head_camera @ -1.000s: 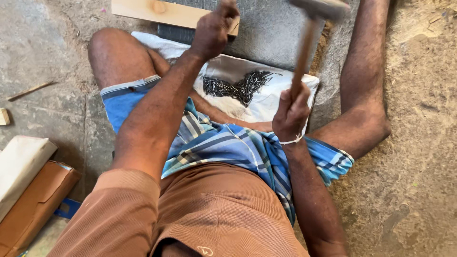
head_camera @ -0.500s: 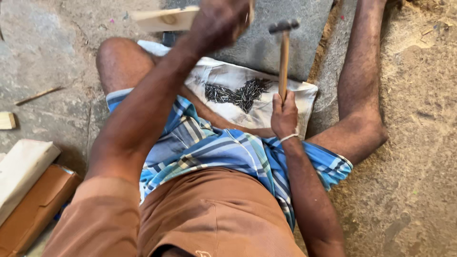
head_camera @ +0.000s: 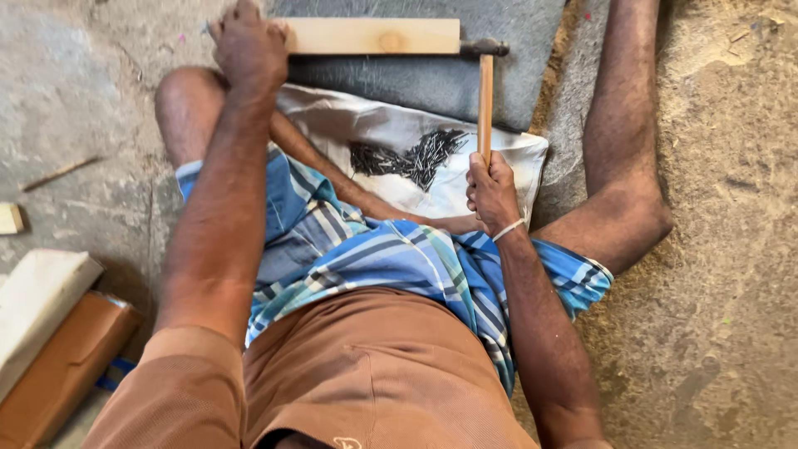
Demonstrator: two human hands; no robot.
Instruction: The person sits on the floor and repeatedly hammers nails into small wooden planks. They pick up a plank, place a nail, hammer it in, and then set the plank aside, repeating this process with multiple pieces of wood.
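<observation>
My left hand (head_camera: 248,51) grips the left end of a pale wooden strip (head_camera: 374,36) that lies across a dark grey stone slab (head_camera: 432,83). My right hand (head_camera: 490,193) is closed around the wooden handle of a hammer (head_camera: 485,91). The hammer's dark metal head touches the strip's right end. Between my spread legs lies a white sheet (head_camera: 366,125) with a pile of dark nails (head_camera: 407,158) on it.
I sit on a rough concrete floor with bare legs either side of the slab. A brown cardboard box (head_camera: 62,366) and a pale board (head_camera: 33,308) lie at the lower left. A thin stick (head_camera: 58,173) and a small wood offcut (head_camera: 10,218) rest further left.
The hammer has swung down from its raised position until its head meets the strip's right end. The view has shifted, so the strip and slab sit lower in frame.
</observation>
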